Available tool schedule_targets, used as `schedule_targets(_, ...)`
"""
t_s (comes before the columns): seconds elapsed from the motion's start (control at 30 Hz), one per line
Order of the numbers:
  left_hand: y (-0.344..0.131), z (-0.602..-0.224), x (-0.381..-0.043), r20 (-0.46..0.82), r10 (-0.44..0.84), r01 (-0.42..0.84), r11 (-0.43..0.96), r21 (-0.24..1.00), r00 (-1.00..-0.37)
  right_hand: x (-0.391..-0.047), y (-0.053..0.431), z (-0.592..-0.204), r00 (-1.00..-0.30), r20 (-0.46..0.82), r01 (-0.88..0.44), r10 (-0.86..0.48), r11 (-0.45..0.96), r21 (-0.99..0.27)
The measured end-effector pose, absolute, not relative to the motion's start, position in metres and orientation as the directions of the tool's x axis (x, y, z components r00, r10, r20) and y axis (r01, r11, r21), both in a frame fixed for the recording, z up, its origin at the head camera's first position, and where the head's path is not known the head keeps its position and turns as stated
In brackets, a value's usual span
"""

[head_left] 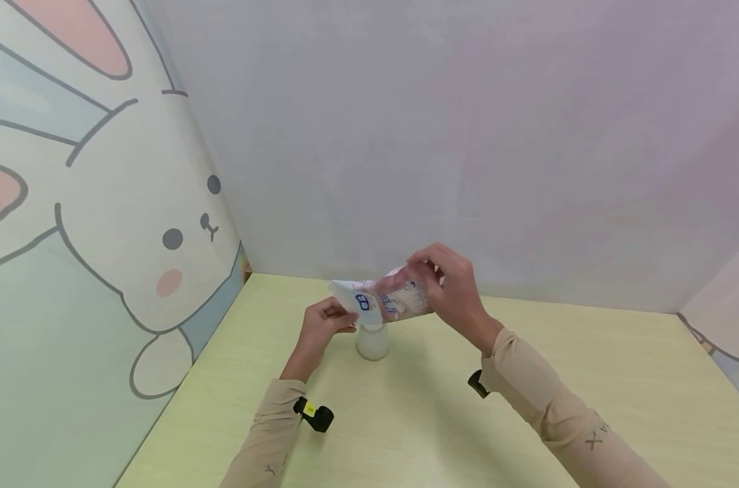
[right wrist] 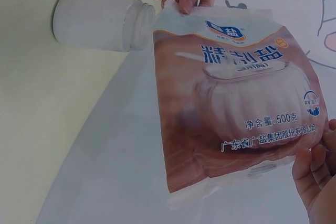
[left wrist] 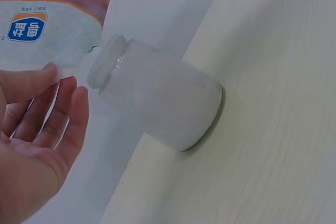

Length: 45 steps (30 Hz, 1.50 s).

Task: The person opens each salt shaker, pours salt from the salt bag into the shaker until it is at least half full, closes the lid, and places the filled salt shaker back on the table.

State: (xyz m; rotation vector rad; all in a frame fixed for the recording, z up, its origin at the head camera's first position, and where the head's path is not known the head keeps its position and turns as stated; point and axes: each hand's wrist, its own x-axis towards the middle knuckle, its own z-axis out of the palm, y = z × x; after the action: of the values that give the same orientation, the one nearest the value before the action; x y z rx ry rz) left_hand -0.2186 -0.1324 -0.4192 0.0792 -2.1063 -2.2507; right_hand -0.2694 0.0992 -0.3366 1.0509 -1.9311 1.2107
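Observation:
A plastic salt bag (right wrist: pixel 241 103), brown and pale blue with printed lettering, is held between both hands above a glass jar (left wrist: pixel 163 95). The jar stands upright on the table, lidless, and looks full of white stuff almost to its neck. My left hand (head_left: pixel 322 332) pinches the bag's top edge between thumb and fingers, close to the jar's mouth. Gripping the opposite end, my right hand (head_left: pixel 449 285) holds the bag higher, so it tilts down toward the jar. A torn corner of the bag shows beside the mouth in the left wrist view. Any salt flow cannot be made out.
The pale wooden table (head_left: pixel 589 379) runs back to a grey-white wall (head_left: pixel 406 135). On the left, a panel with a cartoon rabbit (head_left: pixel 144 224) borders the table. A black wrist camera (head_left: pixel 314 415) is strapped on the left sleeve.

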Motion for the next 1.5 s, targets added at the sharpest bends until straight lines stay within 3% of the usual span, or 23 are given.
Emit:
schedule_targets(1.03,-0.132,-0.425,-0.218,0.001,-0.077,0.004,-0.042,0.999,-0.997,-0.268,0.100,-0.346,-0.487,0.831,-0.867,-0.269,0.261,-0.424)
schedule_targets(1.5,-0.138,-0.450,-0.231,0.014,-0.107,0.020,-0.059,0.998,-0.994,-0.267,0.099,-0.344,-0.485,0.831,-0.870,-0.273,0.251,-0.425)
